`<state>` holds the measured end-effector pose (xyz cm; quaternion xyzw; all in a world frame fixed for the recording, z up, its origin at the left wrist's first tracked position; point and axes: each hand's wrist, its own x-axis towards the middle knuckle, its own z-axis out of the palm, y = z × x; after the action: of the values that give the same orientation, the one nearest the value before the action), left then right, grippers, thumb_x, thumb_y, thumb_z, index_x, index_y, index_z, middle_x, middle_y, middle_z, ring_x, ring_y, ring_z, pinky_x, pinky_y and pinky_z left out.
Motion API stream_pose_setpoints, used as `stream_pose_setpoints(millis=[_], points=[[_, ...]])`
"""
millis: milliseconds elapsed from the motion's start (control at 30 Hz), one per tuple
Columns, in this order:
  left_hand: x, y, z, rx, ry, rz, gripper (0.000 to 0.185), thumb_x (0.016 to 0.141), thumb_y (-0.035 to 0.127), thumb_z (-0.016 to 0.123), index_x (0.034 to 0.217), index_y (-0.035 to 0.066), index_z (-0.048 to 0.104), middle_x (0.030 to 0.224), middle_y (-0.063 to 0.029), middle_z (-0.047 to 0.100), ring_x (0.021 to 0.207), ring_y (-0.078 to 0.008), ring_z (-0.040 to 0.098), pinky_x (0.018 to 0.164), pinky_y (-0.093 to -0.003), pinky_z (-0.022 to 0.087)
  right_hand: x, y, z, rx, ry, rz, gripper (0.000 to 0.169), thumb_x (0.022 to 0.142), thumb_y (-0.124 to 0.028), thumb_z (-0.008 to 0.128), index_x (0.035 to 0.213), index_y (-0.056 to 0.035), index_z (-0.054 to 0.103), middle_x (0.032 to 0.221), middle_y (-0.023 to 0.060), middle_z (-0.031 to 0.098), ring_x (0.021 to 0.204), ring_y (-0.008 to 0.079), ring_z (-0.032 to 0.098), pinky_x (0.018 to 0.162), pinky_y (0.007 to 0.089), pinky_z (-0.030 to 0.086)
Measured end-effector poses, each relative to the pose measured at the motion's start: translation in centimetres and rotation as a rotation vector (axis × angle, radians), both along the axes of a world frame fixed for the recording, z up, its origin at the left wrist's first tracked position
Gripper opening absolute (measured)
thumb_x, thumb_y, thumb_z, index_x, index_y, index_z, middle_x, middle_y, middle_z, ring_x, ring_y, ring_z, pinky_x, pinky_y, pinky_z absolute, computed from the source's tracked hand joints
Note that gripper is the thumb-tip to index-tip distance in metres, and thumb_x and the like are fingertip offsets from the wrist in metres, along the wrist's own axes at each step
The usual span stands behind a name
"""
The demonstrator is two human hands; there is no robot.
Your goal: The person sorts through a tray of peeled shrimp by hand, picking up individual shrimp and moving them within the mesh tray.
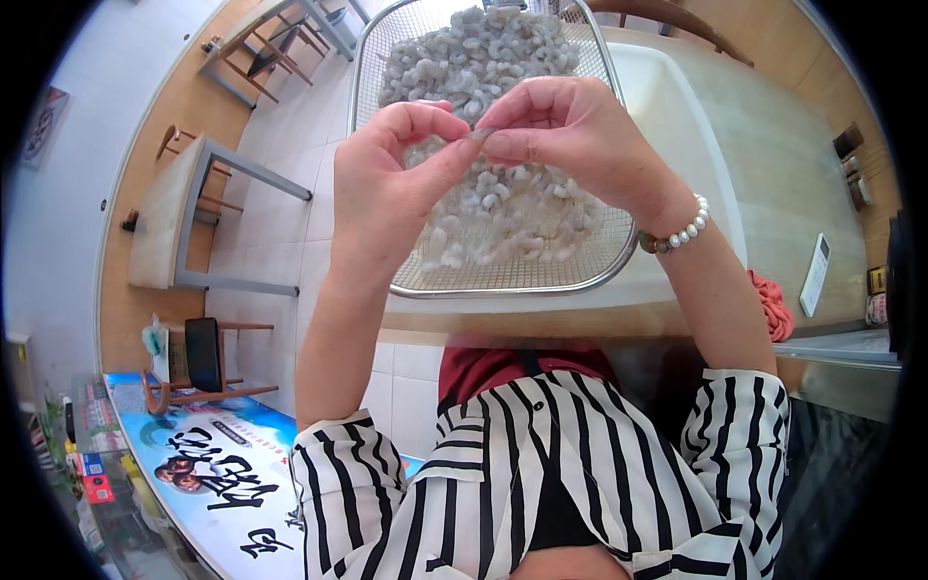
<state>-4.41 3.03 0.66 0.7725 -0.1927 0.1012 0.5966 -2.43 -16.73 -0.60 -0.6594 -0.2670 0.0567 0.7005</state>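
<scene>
A small grey peeled shrimp (480,133) is pinched between the thumb and forefinger of both my hands. My left hand (402,163) has it from the left and my right hand (565,127) from the right, above a wire mesh basket (507,284) with a steel rim. Raw grey shrimp (478,54) are heaped in the far part of the basket, and more shrimp (507,232) lie loosely in its near part. My hands hide the middle of the basket. A beaded bracelet circles my right wrist.
Beneath the basket's right side is a white plastic tub (696,145) on a table (790,181). A red cloth (772,308) and a white remote control (815,275) lie at the right. Other tables (174,210) and a chair (203,355) stand at the left.
</scene>
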Motion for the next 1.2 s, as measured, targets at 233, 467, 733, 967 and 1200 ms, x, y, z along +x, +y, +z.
stream_pose_setpoints(millis=[233,467,733,967,1200], points=[[-0.6,-1.4,0.4,-0.329,0.189,-0.125,0.021,0.082,0.004,0.071,0.101,-0.003,0.066,0.1,-0.0077,0.064,0.09,-0.0135,0.062,0.076,-0.0225,0.049,-0.1,0.0,0.3,0.16,0.071,-0.047,0.018,0.082,-0.008,0.073,0.094,0.0033,0.067,0.085,0.0083,0.069,0.076,0.0099,0.065,0.071,0.0222,0.054],[0.0,-1.5,-0.8,-0.445,0.107,-0.131,0.014,0.081,0.0,0.072,0.094,-0.003,0.069,0.107,-0.0103,0.062,0.091,-0.0155,0.061,0.08,-0.025,0.048,0.2,-0.2,-0.1,0.204,0.077,-0.015,0.019,0.084,-0.01,0.072,0.096,0.0034,0.068,0.086,0.0094,0.069,0.076,0.0115,0.066,0.072,0.0237,0.055],[0.3,-1.5,-1.3,-0.528,0.088,-0.139,0.013,0.081,-0.001,0.07,0.094,-0.002,0.069,0.106,-0.0109,0.062,0.096,-0.0162,0.06,0.086,-0.0276,0.046,0.4,-0.1,0.0,0.322,0.207,0.051,0.02,0.09,-0.016,0.065,0.096,0.0022,0.067,0.089,0.0116,0.07,0.078,0.0157,0.068,0.075,0.0282,0.057],[0.7,-1.2,-1.5,-0.625,0.162,-0.186,0.015,0.083,0.002,0.068,0.097,-0.004,0.068,0.102,-0.0127,0.066,0.095,-0.0164,0.061,0.089,-0.0285,0.044,0.5,-0.1,-0.4,0.353,0.1,0.047,0.018,0.092,-0.012,0.062,0.103,0.0029,0.062,0.091,0.0112,0.069,0.082,0.0152,0.067,0.078,0.0288,0.056],[1.1,-0.7,-1.7,-0.709,0.27,-0.319,0.017,0.087,0.007,0.064,0.099,-0.005,0.066,0.099,-0.0138,0.068,0.093,-0.0182,0.063,0.088,-0.0308,0.047,0.4,0.7,-0.6,0.162,-0.218,-0.088,0.019,0.086,-0.007,0.068,0.103,0.0015,0.066,0.089,0.0067,0.07,0.08,0.011,0.066,0.075,0.0248,0.054]])
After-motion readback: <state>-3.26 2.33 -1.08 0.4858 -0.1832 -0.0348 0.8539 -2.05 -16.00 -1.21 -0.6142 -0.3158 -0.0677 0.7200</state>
